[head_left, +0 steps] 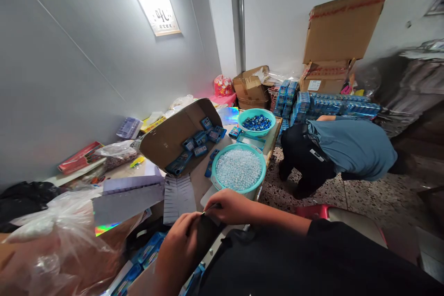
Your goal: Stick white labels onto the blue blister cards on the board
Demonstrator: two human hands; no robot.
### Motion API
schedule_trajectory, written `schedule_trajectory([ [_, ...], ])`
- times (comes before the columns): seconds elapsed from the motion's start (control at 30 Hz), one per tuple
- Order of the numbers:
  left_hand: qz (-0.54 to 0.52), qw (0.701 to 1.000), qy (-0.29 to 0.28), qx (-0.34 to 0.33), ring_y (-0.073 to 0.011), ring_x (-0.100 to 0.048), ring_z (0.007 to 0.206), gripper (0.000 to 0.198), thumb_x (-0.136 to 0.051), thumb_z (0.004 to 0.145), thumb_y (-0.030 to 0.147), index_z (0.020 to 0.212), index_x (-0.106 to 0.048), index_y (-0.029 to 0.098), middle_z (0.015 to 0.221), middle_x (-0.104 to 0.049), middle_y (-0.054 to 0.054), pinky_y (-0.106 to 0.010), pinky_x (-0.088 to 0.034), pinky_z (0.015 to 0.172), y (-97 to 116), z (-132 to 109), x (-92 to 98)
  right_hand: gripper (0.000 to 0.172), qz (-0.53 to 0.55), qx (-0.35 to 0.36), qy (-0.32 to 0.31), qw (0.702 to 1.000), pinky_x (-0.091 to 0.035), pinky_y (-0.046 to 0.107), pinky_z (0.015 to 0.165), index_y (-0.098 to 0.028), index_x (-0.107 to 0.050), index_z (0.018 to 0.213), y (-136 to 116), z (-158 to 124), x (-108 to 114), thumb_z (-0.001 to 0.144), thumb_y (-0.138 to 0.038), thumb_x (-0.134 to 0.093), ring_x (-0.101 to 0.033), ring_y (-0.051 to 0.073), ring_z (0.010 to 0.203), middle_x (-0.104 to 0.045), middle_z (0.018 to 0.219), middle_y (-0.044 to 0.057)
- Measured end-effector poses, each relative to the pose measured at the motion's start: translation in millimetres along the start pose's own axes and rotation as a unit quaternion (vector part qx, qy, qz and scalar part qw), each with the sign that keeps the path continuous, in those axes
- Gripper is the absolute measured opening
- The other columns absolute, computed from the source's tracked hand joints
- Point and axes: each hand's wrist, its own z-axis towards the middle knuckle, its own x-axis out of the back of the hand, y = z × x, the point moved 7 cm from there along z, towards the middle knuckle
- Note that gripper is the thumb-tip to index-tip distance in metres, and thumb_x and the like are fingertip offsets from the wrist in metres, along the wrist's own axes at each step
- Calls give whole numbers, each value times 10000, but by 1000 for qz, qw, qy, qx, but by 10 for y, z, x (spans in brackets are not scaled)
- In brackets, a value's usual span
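Cluttered worktable (198, 184) below; my feed shows left hand (179, 238) and right hand (229, 206) pinching a tiny pale piece (203, 213) near the nearer turquoise basin (264, 166): fingertip work, I judge, calling next for steadiness.

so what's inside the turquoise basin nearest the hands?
Small pale balls cover the inside of the turquoise basin; the top layer hides its bottom and whatever lies beneath.
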Motion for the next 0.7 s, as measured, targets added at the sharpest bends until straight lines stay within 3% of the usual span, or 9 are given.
schedule_trajectory([
  [0.17, 93, 989, 106, -36, -203, -697, 906, 255, -519, 959, 299, 1153, -663, 217, 1013, -720, -69, -305, -560, 816, 86, -64, 18, 185, 21, -42, 49, 998, -446, 221, 664, -165, -754, 919, 32, -40, 36, 820, -151, -599, -668, 146, 759, -761, 841, 44],
  [0.4, 139, 972, 136, -131, -230, -674, 1011, 314, -546, 946, 224, 1249, -624, 187, 1125, -698, -111, -379, -532, 939, 329, -121, -56, 138, 120, -126, 109, 979, -451, 235, 672, -151, -762, 852, 147, -118, 74, 822, -209, -640, -669, 155, 771, -763, 834, 45],
  [0.57, 169, 953, 159, -194, -258, -656, 1088, 386, -583, 922, 188, 1308, -576, 203, 1187, -689, -123, -425, -520, 971, 434, -136, -90, 128, 156, -140, 129, 969, -458, 244, 696, -153, -769, 832, 175, -166, 113, 813, -214, -658, -660, 155, 768, -758, 818, 33],
  [0.7, 178, 945, 177, -207, -294, -621, 1170, 369, -626, 890, 166, 1256, -606, 204, 1233, -676, -131, -477, -506, 995, 438, -164, -107, 117, 165, -147, 135, 966, -453, 247, 692, -160, -767, 818, 154, -190, 157, 800, -223, -670, -635, 150, 758, -745, 790, 17],
])
